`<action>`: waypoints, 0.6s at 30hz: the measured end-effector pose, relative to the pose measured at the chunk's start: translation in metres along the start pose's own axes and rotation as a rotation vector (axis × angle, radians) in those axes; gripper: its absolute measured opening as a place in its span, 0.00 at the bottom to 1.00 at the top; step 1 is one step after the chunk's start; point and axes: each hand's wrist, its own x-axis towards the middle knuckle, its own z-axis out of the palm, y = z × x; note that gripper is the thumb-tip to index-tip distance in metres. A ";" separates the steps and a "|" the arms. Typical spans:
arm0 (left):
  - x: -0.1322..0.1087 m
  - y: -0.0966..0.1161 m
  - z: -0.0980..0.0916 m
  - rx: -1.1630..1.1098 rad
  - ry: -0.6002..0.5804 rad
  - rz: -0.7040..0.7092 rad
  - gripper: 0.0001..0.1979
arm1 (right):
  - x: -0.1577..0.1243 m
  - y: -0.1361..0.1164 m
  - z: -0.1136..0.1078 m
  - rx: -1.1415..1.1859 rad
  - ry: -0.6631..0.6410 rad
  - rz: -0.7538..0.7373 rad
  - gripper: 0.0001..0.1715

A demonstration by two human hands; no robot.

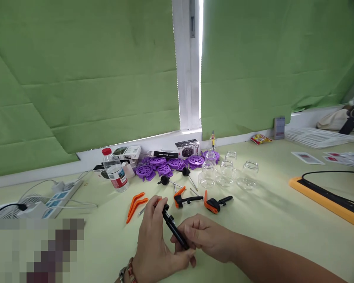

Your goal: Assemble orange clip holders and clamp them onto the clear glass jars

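Between my two hands is a black rod-shaped clamp part (171,224), tilted, with a small slider on its side. My left hand (152,239) is closed on it, fingers at the upper end and thumb near the lower end. The fingers of my right hand (208,235) pinch its lower part. A little orange shows by the left fingertips. Just beyond lie two orange-and-black clamps (179,199), (214,204). Left of them rests a loose orange V-shaped piece (134,206). Metal rods with black knobs (164,180), (185,171) lie farther back.
A water bottle (115,171) stands at the back left beside boxes (129,152). Purple plastic discs (165,165) pile along the wall, with several clear glass jars (226,169) to their right. A power strip (56,202) lies left, an orange-and-black bar (327,202) right.
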 end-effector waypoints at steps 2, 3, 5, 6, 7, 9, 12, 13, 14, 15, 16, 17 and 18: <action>0.000 -0.003 0.004 0.027 0.018 0.033 0.55 | 0.001 0.002 0.006 0.014 0.045 0.012 0.27; 0.001 -0.005 0.005 0.018 0.018 0.052 0.58 | 0.001 0.002 0.006 -0.002 0.067 0.022 0.25; 0.004 -0.007 0.002 0.007 0.068 0.102 0.63 | 0.000 -0.002 0.001 -0.094 0.135 0.017 0.23; 0.006 -0.008 -0.001 0.013 0.130 0.119 0.63 | -0.001 -0.007 -0.004 -0.182 0.193 0.000 0.22; 0.009 -0.008 -0.005 0.030 0.219 0.121 0.59 | -0.001 -0.013 -0.010 -0.309 0.269 -0.029 0.21; 0.015 -0.010 -0.014 0.095 0.427 0.090 0.42 | 0.001 -0.029 -0.025 -0.672 0.455 -0.105 0.18; 0.025 -0.021 -0.027 0.242 0.609 0.036 0.10 | 0.016 -0.051 -0.046 -1.229 0.643 -0.063 0.17; 0.028 -0.026 -0.031 0.268 0.600 0.016 0.08 | 0.024 -0.055 -0.053 -1.356 0.652 0.019 0.17; 0.030 -0.032 -0.035 0.276 0.591 -0.015 0.12 | 0.032 -0.058 -0.058 -1.457 0.652 0.107 0.16; 0.032 -0.038 -0.038 0.269 0.595 -0.052 0.14 | 0.041 -0.058 -0.063 -1.535 0.632 0.194 0.15; 0.034 -0.043 -0.041 0.260 0.613 -0.089 0.15 | 0.049 -0.057 -0.068 -1.587 0.607 0.267 0.14; 0.035 -0.048 -0.043 0.248 0.645 -0.122 0.15 | 0.057 -0.055 -0.073 -1.619 0.595 0.323 0.13; 0.036 -0.052 -0.046 0.232 0.679 -0.150 0.13 | 0.064 -0.052 -0.078 -1.632 0.593 0.356 0.13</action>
